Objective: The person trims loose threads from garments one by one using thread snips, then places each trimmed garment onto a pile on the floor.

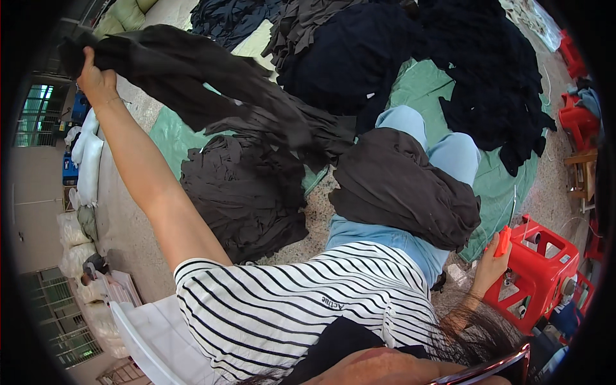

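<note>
My left arm is stretched out to the far left, and my left hand [97, 77] grips one end of a dark grey garment [186, 70]. The garment hangs in the air and sweeps down to the right, its lower end near my knees. A second dark grey piece of cloth [401, 186] lies bunched across my lap. Low on my right side, my right hand [491, 263] is closed around an orange-handled tool [505, 240]. A thin, light-coloured line shows above the handle; I cannot tell what kind of tool it is.
A heap of dark grey garments [244, 199] lies left of my legs. Navy garments [353, 58] and another dark pile [487, 77] lie ahead on green sheeting [420, 86]. A red plastic stool [536, 269] stands close by my right hand. White sacks [90, 160] line the left side.
</note>
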Demonstrator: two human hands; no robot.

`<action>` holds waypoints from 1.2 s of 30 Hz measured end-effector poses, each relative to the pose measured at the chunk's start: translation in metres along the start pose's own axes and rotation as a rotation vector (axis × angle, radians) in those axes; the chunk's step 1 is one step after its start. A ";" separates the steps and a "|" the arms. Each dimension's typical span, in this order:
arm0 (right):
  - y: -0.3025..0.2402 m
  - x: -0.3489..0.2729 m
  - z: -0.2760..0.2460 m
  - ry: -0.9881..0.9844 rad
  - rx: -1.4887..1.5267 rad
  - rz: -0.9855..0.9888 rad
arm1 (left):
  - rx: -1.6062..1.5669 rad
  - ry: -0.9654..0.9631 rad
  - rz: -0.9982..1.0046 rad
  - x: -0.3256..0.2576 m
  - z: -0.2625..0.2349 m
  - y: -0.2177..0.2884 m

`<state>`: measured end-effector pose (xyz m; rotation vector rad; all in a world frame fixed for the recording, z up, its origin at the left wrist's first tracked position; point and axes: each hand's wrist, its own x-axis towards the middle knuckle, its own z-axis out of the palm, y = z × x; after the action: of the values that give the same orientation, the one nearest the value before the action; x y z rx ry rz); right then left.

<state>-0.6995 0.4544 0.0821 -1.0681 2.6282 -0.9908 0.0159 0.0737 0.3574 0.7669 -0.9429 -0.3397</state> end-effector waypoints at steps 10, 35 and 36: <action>-0.002 -0.009 -0.002 0.009 -0.085 0.072 | 0.435 -0.511 -0.497 -0.244 0.008 -0.216; -0.002 -0.096 -0.041 -0.339 -0.035 0.053 | 0.148 -1.849 0.132 -0.581 0.201 -0.044; -0.008 -0.104 -0.043 -0.362 -0.026 0.062 | 0.171 -1.857 0.143 -0.585 0.199 -0.045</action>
<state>-0.6335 0.5419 0.1085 -1.0510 2.3683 -0.6778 -0.4735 0.2896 0.0457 0.3473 -2.7636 -0.8777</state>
